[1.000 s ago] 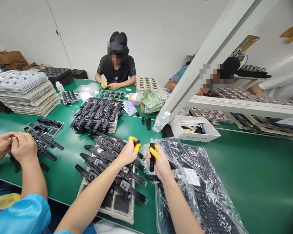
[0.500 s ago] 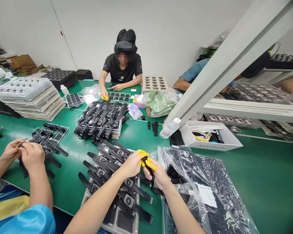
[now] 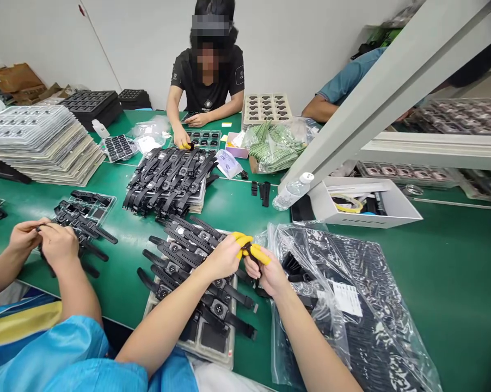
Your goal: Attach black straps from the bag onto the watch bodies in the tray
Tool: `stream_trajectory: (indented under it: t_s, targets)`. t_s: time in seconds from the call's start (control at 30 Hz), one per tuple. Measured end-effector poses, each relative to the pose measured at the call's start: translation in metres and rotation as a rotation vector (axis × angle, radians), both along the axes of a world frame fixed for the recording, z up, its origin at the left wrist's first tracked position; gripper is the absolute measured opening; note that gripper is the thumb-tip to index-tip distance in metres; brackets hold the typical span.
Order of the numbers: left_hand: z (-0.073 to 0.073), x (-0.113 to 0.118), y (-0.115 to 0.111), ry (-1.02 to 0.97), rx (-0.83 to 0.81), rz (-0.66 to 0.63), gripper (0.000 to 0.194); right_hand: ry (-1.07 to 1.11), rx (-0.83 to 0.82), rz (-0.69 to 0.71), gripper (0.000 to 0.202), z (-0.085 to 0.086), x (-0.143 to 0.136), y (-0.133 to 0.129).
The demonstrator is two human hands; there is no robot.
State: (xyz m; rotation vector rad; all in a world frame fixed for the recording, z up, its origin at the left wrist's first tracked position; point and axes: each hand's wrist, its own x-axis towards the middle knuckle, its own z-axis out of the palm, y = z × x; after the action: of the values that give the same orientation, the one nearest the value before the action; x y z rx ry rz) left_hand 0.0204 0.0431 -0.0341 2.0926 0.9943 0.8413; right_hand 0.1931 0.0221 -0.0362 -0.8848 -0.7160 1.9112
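Note:
My left hand (image 3: 228,255) and my right hand (image 3: 268,267), with yellow covers on some fingertips, meet above the right edge of a tray. Both pinch a black watch strap (image 3: 249,249), part of which hangs below the fingers of my right hand. Whether a watch case is joined to it is hidden by the fingers. Beneath my left forearm, several smartwatches (image 3: 218,309) with black straps lie face down in rows across the tray (image 3: 229,348). Close to my right hand, loose black straps (image 3: 296,269) show at the mouth of a clear plastic bag (image 3: 363,326).
A co-worker's hands (image 3: 57,239) work at the left beside more watches (image 3: 80,223). Across the table sits another person (image 3: 208,76). Ahead stands a stack of watch-laden trays (image 3: 167,182). A water bottle (image 3: 292,193), a white box (image 3: 372,209) and a slanted post (image 3: 351,103) are at the right.
The view has tilted down and moved slightly, so the table sits differently in the picture. My hands stay together on the black watch strap, with only a small shift of the fingers.

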Motion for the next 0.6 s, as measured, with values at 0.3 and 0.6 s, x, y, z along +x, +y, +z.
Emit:
stream_trajectory:
  t_s: [0.3, 0.6]
  targets:
    - [0.0106, 0.006, -0.0013, 0.051, -0.032, 0.009, 0.042, -0.062, 0.001, -0.126, 0.041, 0.0106, 0.0041, -0.0021]
    - [0.0086, 0.0084, 0.0026, 0.13, 0.028, -0.027, 0.036, -0.16, 0.047, -0.168, 0.047, 0.0105, 0.0051, -0.0035]
